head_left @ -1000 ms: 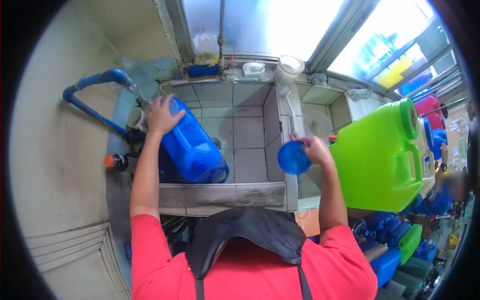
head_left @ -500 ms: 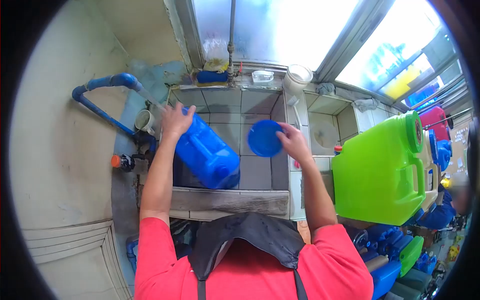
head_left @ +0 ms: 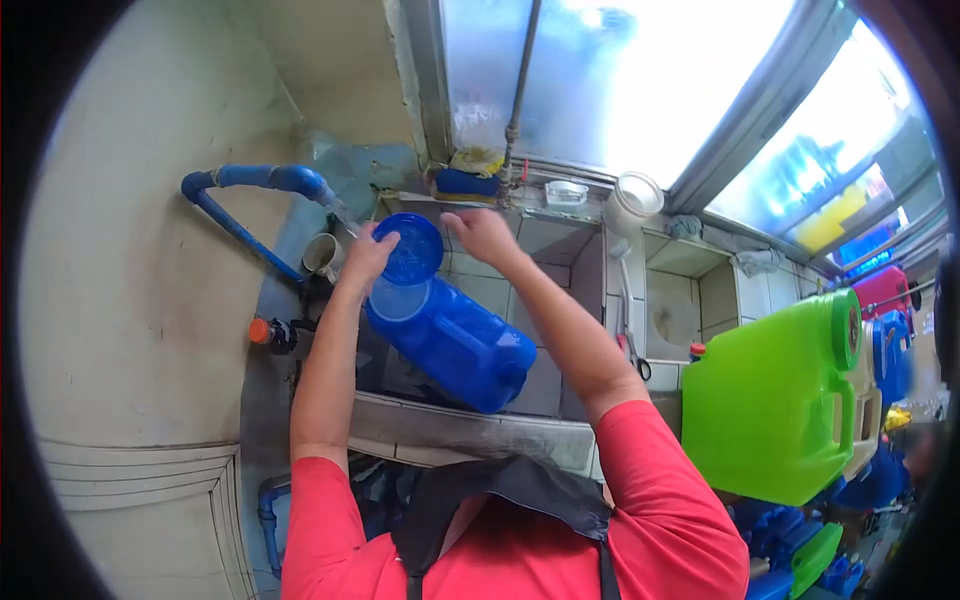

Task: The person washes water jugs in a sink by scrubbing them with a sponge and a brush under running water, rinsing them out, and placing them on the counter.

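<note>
My left hand (head_left: 368, 260) grips the left edge of a round blue lid (head_left: 412, 250). The lid's hollow side faces up and looks wet. Just right of the lid, my right hand (head_left: 485, 238) holds nothing, its thumb and fingers slightly apart. Below the lid lies a blue plastic jerrycan (head_left: 455, 340), tilted, its wide mouth pointing up and left under the lid. It rests in a tiled sink (head_left: 555, 290). Water runs from a blue pipe (head_left: 270, 178) beside my left hand and the lid.
A white mug (head_left: 322, 256) and an orange-capped fitting (head_left: 262, 331) are at the left wall. A white tub (head_left: 634, 200) stands on the ledge below the window. Scissors (head_left: 636, 362) lie right of the sink. A large green jerrycan (head_left: 765, 400) stands further right.
The lid has moved left to the pipe, passing from my right hand to my left. My left hand has left the jerrycan, whose mouth now shows. The camera view has shifted.
</note>
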`<action>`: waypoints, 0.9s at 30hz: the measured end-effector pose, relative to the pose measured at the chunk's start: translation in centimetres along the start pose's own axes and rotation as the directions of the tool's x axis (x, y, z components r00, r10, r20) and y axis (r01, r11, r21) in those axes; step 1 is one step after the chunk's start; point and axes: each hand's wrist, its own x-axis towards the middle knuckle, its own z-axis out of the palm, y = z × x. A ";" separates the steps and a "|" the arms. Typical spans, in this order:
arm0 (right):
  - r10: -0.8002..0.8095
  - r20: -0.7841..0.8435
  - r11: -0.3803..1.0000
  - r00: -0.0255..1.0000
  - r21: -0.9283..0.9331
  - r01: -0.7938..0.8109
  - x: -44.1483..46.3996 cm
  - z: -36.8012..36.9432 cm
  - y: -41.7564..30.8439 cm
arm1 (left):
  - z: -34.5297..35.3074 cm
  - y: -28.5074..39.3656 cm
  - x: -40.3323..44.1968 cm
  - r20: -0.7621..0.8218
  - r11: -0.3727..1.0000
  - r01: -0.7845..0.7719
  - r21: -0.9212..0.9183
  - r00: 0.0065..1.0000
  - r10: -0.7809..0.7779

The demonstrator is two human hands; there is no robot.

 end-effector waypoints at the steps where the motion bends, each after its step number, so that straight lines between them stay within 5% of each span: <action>1: -0.088 -0.039 0.983 0.995 -0.164 0.080 0.7 -0.4 1.0 | -0.4 -0.2 0.2 -0.011 1.000 0.002 -0.001 1.000 -0.002; 2: -0.094 -0.032 0.983 0.995 -0.162 0.088 1.6 -0.9 1.8 | -0.6 -0.4 0.4 0.003 0.999 0.049 0.017 0.999 -0.049; 4: -0.202 -0.058 0.834 0.978 -0.534 0.141 3.7 -1.5 3.2 | -0.7 -0.7 0.4 0.007 0.995 0.096 0.036 0.995 -0.096; 6: -0.227 -0.034 0.773 0.973 -0.615 0.158 6.2 -1.1 4.4 | 0.3 -0.8 -0.4 0.112 0.971 0.121 -0.205 0.989 -0.099; 7: -0.239 -0.013 0.705 0.971 -0.690 0.164 7.3 -0.8 4.7 | 0.9 0.7 -1.7 0.064 0.971 0.176 -0.164 0.984 -0.167; 11: -0.103 -0.011 0.669 0.995 -0.740 0.061 10.4 -0.3 4.5 | 1.3 1.5 -2.4 0.210 0.856 0.408 -0.317 0.911 -0.356; 14: -0.083 0.103 0.534 0.991 -0.835 0.131 11.5 -0.1 4.9 | 0.7 0.6 -2.4 0.238 0.805 0.458 -0.377 0.888 -0.394; 18: -0.192 0.114 0.524 0.975 -0.828 0.200 12.1 -1.6 4.2 | 0.0 -0.1 -2.4 0.194 0.786 0.445 -0.430 0.895 -0.400; 23: -0.287 -0.197 0.764 0.937 -0.638 0.099 9.7 -3.6 -2.2 | -0.2 -0.3 -0.9 0.142 0.693 0.410 -0.593 0.900 -0.411; 25: -0.126 -0.263 0.957 0.957 -0.287 0.047 7.5 -3.6 -5.6 | 0.2 0.3 -0.4 0.145 0.691 0.391 -0.608 0.910 -0.388; 27: -0.061 -0.054 0.996 0.997 -0.072 0.057 6.9 -1.6 -5.5 | 0.9 1.0 -0.1 0.150 0.692 0.371 -0.619 0.921 -0.360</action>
